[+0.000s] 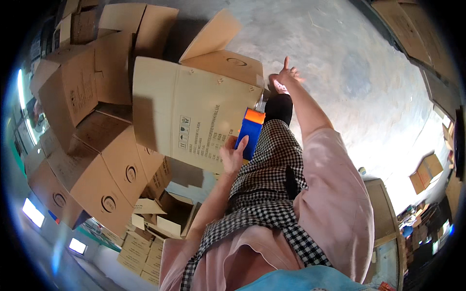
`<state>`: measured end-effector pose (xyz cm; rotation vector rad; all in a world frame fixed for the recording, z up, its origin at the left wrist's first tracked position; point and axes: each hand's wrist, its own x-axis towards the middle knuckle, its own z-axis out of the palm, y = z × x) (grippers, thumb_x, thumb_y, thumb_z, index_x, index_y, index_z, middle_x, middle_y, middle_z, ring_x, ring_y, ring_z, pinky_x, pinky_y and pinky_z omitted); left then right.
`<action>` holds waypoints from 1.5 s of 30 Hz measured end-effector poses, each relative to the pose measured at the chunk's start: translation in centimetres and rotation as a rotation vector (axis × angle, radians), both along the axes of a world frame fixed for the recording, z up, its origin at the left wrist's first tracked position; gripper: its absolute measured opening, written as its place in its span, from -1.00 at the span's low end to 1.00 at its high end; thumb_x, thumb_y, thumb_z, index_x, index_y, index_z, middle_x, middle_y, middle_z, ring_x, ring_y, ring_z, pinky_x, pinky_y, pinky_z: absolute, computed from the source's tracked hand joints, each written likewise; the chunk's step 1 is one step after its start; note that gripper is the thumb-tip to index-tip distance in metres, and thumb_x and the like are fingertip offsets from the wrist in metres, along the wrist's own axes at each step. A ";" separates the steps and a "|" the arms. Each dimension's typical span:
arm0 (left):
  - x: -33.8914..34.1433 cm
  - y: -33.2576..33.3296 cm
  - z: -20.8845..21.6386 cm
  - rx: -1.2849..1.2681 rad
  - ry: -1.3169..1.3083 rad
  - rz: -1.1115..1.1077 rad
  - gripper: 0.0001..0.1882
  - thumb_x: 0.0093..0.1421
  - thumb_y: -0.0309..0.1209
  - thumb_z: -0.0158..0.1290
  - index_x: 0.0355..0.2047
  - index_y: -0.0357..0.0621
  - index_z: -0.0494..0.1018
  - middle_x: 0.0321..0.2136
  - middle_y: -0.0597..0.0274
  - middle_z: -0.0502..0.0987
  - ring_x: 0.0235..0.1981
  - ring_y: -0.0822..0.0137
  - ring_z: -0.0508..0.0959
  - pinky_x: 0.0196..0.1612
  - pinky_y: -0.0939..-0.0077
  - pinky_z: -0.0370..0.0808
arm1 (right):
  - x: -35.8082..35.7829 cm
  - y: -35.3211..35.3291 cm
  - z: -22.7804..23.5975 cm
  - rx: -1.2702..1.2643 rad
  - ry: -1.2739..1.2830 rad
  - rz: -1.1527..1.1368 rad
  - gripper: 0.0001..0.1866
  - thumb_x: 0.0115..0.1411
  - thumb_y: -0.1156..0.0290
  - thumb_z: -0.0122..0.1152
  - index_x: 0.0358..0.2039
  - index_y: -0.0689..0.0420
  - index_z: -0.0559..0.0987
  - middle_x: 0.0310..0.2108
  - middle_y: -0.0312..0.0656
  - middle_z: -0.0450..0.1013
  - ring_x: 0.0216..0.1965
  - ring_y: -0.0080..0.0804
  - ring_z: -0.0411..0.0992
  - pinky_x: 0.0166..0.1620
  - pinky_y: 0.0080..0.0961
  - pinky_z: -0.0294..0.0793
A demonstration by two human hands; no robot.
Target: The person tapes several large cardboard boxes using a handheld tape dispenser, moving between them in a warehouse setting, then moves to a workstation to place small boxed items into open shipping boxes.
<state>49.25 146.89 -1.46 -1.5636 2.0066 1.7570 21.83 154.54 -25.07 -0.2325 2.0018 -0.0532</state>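
Observation:
My left hand [233,154] is closed around a blue and orange tape dispenser [250,132], held against the right edge of a large cardboard box [167,97]. A short clear strip, which looks like tape, shows between the dispenser and the box's corner. The box rests tilted in front of me, with one flap [212,34] standing up at its far end. Past its far right corner my right hand [287,75] reaches out with fingers spread, holding nothing that I can see. A pink shoe [280,86] on my foot shows just below that hand.
Stacked cardboard boxes [104,167] crowd the left side, and an open box [177,211] stands behind them. Several smaller cartons [138,254] are piled at the lower left. On the right, a small box [427,172] lies on the pale concrete floor [349,63].

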 end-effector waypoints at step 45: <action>49.2 0.9 -17.2 0.081 -0.033 0.338 -0.45 -0.06 -0.02 0.33 -0.28 -0.30 0.58 -0.51 0.07 0.59 -0.46 0.34 0.60 -0.31 0.40 0.53 | 33.4 -10.3 6.1 -0.487 0.877 -0.448 -0.12 0.31 -0.02 -0.03 0.40 0.03 -0.28 0.20 0.34 0.05 -0.02 0.23 0.37 0.03 -0.01 0.41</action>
